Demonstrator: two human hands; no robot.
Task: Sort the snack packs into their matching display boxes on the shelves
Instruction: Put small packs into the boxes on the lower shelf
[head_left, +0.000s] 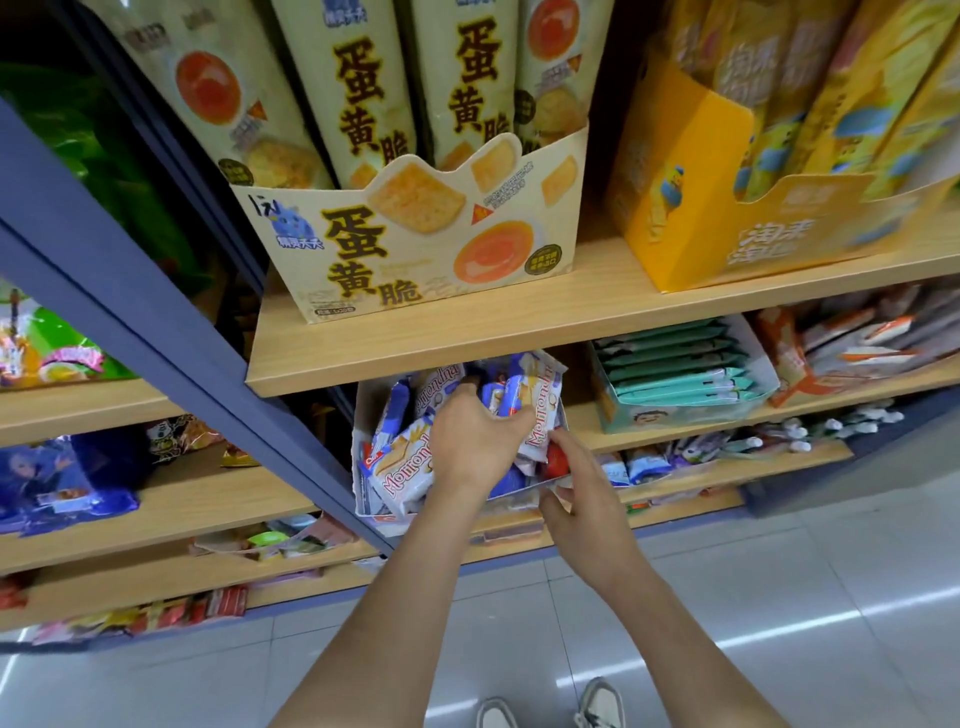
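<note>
While both hands' grip unclear, left hand (475, 441) and right hand (584, 512) at white display box (363, 415) on wooden shelf (597, 312) over grey tiled floor (779, 597)

Our left hand (475, 441) reaches into the white display box (363, 415) of blue-and-white Momondha wafer packs (402, 467), fingers curled over one pack. Our right hand (582, 499) grips the box's near right corner, touching a red pack (557, 462).

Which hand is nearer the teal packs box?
Right. The right hand is at the white box's front corner, below-left of the teal packs box; the left hand is farther left, inside it.
</note>
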